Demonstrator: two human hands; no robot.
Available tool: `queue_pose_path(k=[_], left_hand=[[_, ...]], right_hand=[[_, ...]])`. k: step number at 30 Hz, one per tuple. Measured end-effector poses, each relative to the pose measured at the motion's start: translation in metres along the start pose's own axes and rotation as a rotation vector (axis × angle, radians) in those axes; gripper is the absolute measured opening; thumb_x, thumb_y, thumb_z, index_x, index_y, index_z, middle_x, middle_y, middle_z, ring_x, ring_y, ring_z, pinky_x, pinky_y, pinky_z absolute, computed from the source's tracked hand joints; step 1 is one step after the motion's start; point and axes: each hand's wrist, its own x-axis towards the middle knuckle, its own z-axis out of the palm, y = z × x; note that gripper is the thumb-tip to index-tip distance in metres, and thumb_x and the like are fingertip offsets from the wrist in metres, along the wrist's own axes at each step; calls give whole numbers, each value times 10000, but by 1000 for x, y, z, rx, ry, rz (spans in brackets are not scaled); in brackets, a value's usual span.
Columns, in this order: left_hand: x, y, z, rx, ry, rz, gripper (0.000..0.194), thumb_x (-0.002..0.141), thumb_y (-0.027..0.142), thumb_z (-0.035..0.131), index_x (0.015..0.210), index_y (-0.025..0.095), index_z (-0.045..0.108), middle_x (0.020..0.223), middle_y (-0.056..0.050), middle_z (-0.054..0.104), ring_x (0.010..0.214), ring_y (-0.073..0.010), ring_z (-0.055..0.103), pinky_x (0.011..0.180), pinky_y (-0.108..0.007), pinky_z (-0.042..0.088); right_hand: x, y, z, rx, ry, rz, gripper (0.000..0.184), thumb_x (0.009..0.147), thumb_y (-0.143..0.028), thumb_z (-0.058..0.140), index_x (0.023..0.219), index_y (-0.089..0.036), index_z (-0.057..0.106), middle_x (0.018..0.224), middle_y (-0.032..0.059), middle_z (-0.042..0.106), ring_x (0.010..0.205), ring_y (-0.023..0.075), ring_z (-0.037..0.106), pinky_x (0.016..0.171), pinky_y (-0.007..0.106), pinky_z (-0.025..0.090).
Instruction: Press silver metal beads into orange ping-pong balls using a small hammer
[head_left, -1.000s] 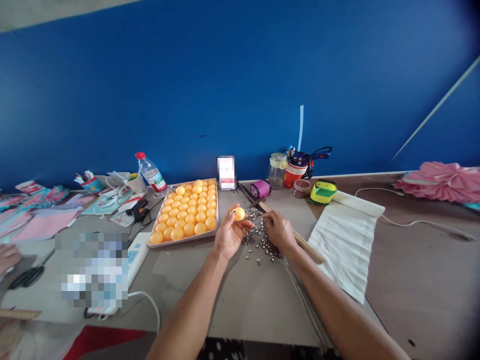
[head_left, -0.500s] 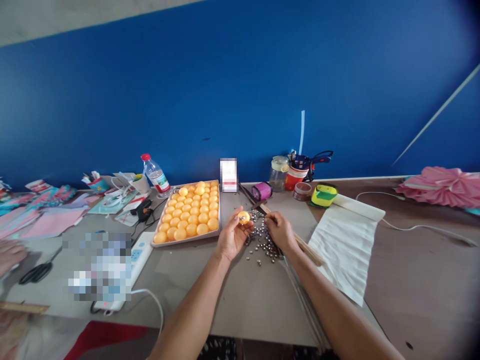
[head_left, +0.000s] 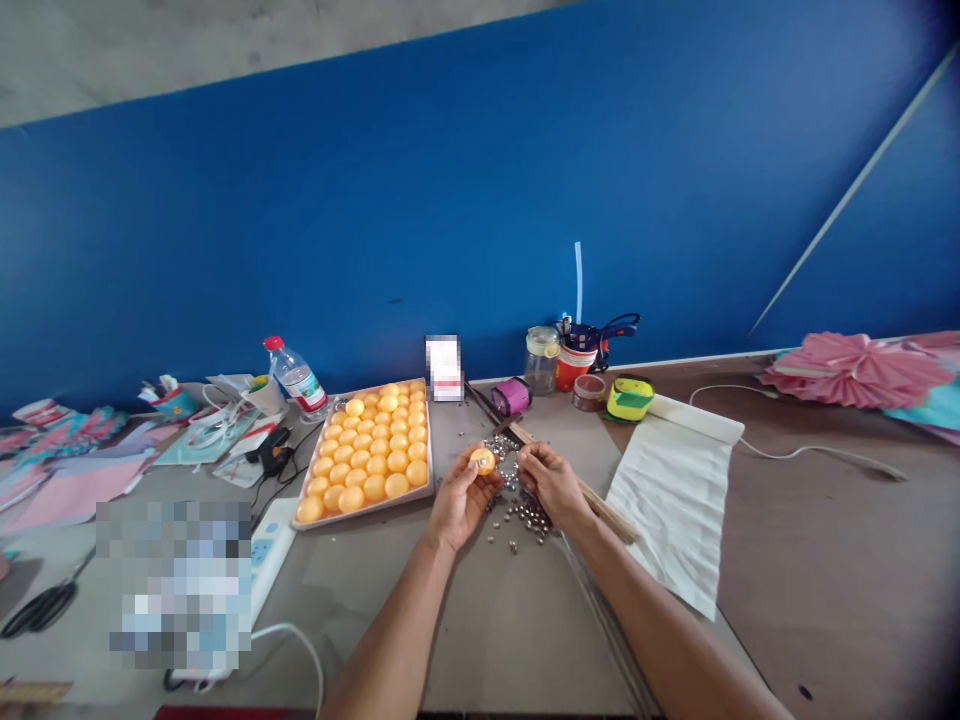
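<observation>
An orange ping-pong ball [head_left: 482, 461] is pinched in the fingers of my left hand [head_left: 453, 507]. A small shiny bit shows on the ball's surface, too small to make out. Just to the right, my right hand [head_left: 556, 487] has its thumb and fingertips pressed together; what they hold, if anything, is hidden. Small silvery beads [head_left: 532, 517] lie scattered on the table beneath and between both hands. Left of my hands stands a shallow white-edged tray [head_left: 430, 478] filled with rows of orange balls [head_left: 373, 488]. Under my right hand run a wooden-handled tool [head_left: 609, 512] and thin wires [head_left: 600, 600].
At the back are a bottle [head_left: 298, 380], a purple roll [head_left: 512, 396], a glass jar [head_left: 541, 362], a red cup [head_left: 574, 368] of tools and a yellow-green roll [head_left: 630, 397]. White cloth [head_left: 675, 495] lies right. A power strip [head_left: 271, 550] and black scissors [head_left: 45, 605] lie left.
The view has shifted, so the table items sit lower and farther left. My right hand has moved slightly closer to the ball, which stays in my left hand.
</observation>
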Motion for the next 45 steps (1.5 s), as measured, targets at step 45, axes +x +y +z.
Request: queue_pose_path(k=[45], left_hand=[[2, -14, -4, 517, 58, 275, 339, 687, 228, 716, 1023, 201, 680, 1073, -67, 644, 1065, -247, 522, 958, -319, 367]], right_hand=[[-15, 7, 12, -218, -27, 56, 268, 710, -425, 633, 705, -191, 503, 475, -65, 471, 438, 84, 376, 456, 228, 264]])
